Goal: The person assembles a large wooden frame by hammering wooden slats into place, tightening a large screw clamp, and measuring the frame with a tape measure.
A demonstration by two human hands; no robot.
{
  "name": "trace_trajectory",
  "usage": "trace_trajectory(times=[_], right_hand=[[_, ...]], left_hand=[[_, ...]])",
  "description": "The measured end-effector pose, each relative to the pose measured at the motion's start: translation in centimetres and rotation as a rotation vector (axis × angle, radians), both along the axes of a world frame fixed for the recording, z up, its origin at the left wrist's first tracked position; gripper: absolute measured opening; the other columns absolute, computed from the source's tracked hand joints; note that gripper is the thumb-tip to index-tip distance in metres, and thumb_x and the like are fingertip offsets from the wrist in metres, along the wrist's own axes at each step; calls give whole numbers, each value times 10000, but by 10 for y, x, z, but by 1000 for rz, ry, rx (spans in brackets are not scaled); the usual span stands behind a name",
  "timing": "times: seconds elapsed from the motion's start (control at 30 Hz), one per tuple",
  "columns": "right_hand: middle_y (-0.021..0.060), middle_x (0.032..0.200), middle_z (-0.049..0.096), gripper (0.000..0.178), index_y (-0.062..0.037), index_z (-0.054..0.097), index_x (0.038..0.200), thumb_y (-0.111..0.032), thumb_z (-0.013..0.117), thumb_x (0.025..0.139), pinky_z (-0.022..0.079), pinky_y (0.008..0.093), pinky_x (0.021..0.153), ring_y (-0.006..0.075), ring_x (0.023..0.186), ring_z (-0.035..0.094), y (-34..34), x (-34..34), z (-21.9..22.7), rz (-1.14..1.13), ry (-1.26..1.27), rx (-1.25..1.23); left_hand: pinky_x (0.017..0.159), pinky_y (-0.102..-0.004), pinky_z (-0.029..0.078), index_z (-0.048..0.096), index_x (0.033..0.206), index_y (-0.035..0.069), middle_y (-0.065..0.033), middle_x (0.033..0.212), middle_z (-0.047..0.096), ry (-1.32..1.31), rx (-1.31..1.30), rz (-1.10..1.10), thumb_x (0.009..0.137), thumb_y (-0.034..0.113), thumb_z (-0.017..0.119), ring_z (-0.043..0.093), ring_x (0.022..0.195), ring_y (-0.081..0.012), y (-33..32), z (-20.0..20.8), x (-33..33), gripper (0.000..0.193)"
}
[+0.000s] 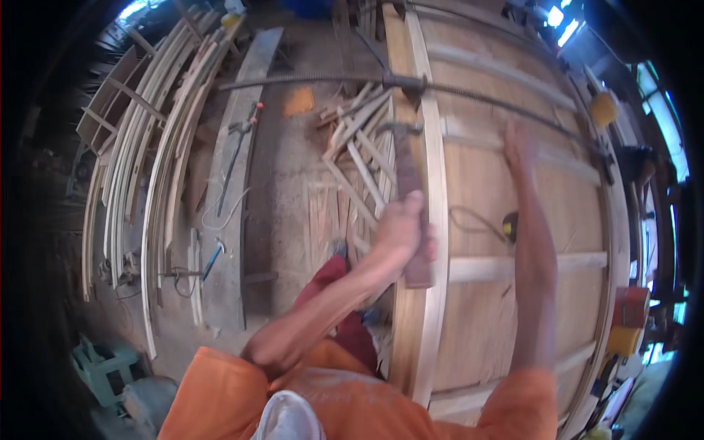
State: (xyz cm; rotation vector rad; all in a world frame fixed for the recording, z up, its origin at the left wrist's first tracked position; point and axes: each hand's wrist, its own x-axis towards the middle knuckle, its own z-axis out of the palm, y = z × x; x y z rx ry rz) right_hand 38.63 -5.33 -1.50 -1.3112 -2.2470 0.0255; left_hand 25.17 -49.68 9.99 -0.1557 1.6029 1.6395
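Observation:
My left hand [402, 233] is closed around the brown handle of a hammer [411, 172]. The hammer's metal head, blurred, is over the left side rail [434, 183] of a large wooden panel frame. Farther up the frame, my right hand [519, 150] reaches over the panel [477, 198] and rests by a pale cross slat [561, 163]. Its fingers look stretched out, though they are smeared. A long bar clamp [499, 95] spans the frame just beyond both hands, its bracket at the left rail. Beside my right forearm lies a black and yellow tape measure [510, 226].
Left of the frame, scrap wood [363, 143] is heaped on the floor. A long grey board [253, 110] carries another clamp [236, 158] and a blue-handled hammer [213, 260]. Long timber strips [158, 147] are stacked farther left. A green stool [106, 370] stands at the lower left.

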Motion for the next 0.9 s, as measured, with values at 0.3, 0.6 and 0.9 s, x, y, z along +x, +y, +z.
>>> trace_trajectory(times=[0.3, 0.6, 0.9], right_hand=[[277, 1085, 739, 547, -39, 784, 1067, -480, 463, 1020, 516, 564, 941, 475, 1035, 694, -13, 3, 7, 27, 41, -20], [251, 1119, 743, 572, -35, 782, 1069, -494, 443, 1040, 503, 573, 955, 472, 1071, 680, -3, 10, -13, 10, 5, 69], [244, 1156, 737, 562, -55, 760, 1151, -473, 401, 1040, 513, 561, 967, 465, 1107, 667, -9, -2, 1, -20, -37, -55]], left_hand=[[547, -349, 513, 590, 1001, 50, -57, 745, 603, 95, 443, 566, 1117, 463, 492, 566, 590, -158, -83, -26, -105, 440], [496, -351, 499, 516, 1040, 59, -64, 745, 588, -66, 20, -248, 1107, 429, 515, 551, 515, -170, -17, 11, -14, 376], [503, -401, 489, 541, 1000, 64, -63, 699, 561, 126, -43, 220, 1109, 417, 437, 541, 507, -195, -4, -29, -13, 384]])
